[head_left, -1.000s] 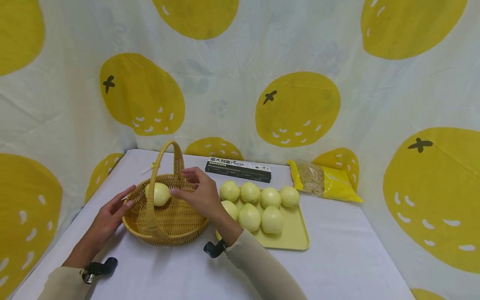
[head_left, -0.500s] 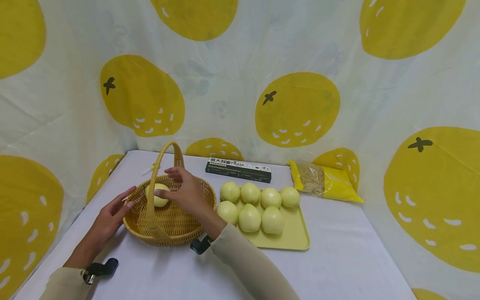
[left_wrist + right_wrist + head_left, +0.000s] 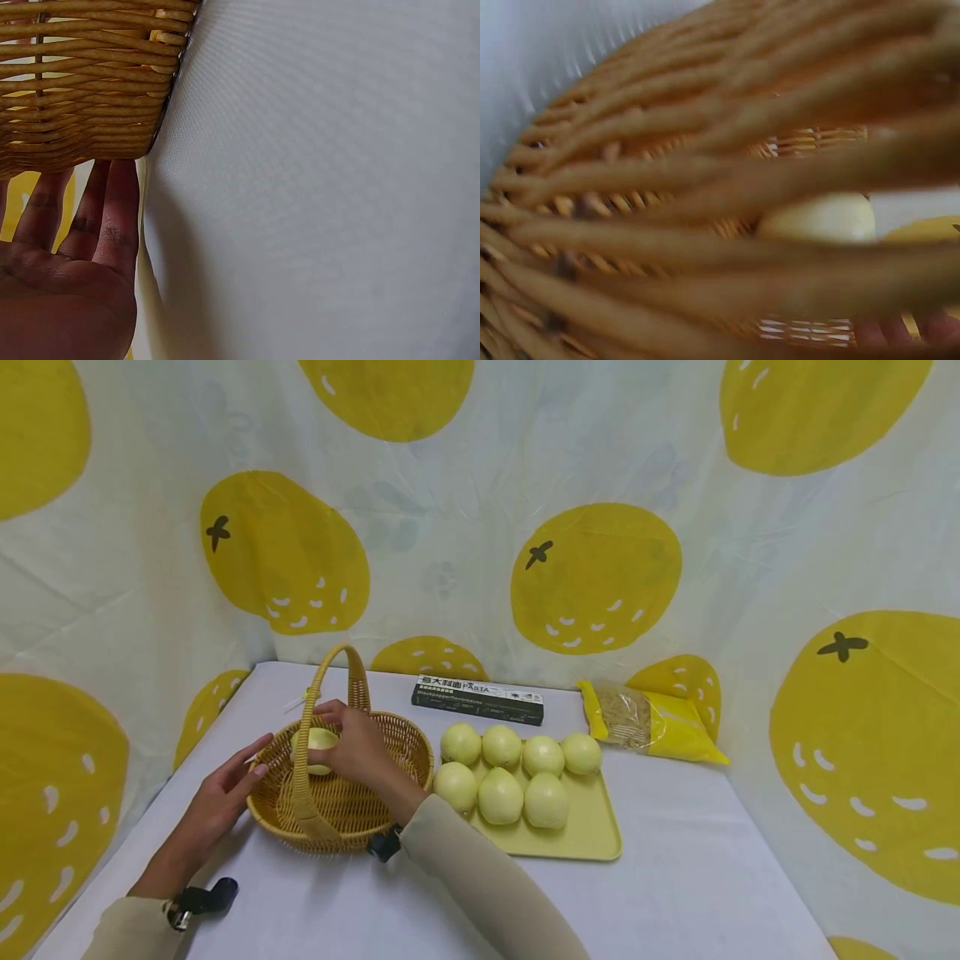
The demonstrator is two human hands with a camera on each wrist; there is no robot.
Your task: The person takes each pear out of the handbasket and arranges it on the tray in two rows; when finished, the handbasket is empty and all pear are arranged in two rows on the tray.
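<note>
A wicker basket (image 3: 360, 806) with a tall arched handle stands on the left of the table. One pale yellow-green pear (image 3: 321, 741) lies inside, partly behind the handle. My right hand (image 3: 356, 747) reaches into the basket and holds this pear, thumb on the near side and fingers beyond it. In the right wrist view the pear (image 3: 829, 217) shows through blurred wickerwork, fingertips (image 3: 896, 330) at the lower edge. My left hand (image 3: 217, 797) rests against the basket's left rim; in the left wrist view its fingers (image 3: 116, 217) are straight along the wicker side.
Right of the basket, a yellow tray (image 3: 592, 827) bears several pears (image 3: 500, 796). Behind them lie a dark pasta box (image 3: 477, 700) and a yellow bag of pasta (image 3: 652, 722). A fabric wall with printed fruit stands behind the table.
My right hand has moved left, from beside the pear to round it, covering more of it. The pear and basket have hardly shifted, and my left hand stays put.
</note>
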